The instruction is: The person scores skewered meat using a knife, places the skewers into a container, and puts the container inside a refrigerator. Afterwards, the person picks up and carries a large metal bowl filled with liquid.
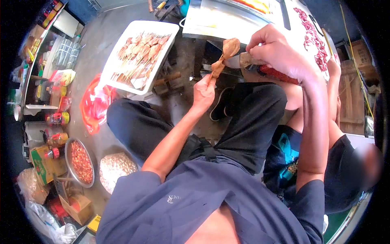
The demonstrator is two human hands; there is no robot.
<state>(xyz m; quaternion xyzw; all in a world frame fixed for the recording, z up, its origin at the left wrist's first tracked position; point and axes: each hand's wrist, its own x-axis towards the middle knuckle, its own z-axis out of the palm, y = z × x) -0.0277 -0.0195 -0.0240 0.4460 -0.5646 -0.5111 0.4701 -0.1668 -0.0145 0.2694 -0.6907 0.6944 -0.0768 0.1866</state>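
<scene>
My left hand (204, 92) is closed around the lower end of a skewer, raised in front of my knees. Brown meat pieces (230, 48) are threaded on that skewer, one above another. My right hand (271, 51) is just to the right of it, fingers pinched together on a light brown piece of meat (246, 59). A greyish, pale part lies between this piece and the skewer; I cannot make out what it is. A white tray (106, 77) with several rows of meat skewers (142, 51) stands left of my hands.
A metal-topped table (223, 20) is ahead, with dark red meat pieces (310, 36) at its right. A person in dark clothes (337, 175) sits at my right. On the left floor are a red plastic bag (91, 105), a metal bowl (94, 173) and a shelf of bottles.
</scene>
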